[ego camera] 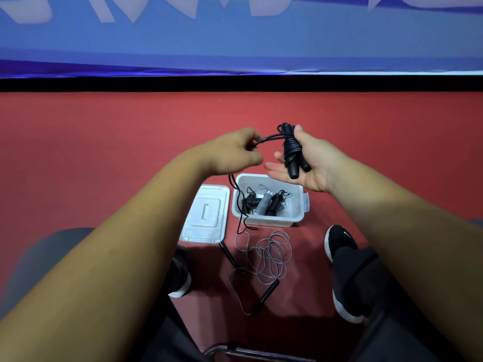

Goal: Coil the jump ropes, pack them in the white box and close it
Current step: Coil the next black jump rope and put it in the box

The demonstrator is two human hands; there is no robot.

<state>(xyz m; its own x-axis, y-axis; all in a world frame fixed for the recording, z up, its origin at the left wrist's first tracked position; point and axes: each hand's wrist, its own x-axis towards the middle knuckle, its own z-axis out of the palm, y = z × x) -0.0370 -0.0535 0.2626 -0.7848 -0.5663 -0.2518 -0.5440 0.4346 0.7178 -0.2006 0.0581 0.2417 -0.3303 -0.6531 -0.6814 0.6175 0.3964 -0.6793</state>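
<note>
Right grip clamps the black jump rope handles; left grip pinches its cord above the open white box.

The white box was milky plastic, smooth and a little shiny. Its lid was the same pale plastic, with raised lines on top. The black rope looked like smooth, shiny plastic cord, and its handles looked dull. The grey rope on the floor was thin, smooth cord with a soft shine, and its black handle looked matt. The floor was red and dull, not shiny. The shoe was black cloth with a white rubbery sole. A bent tube at the bottom was shiny metal.
</note>
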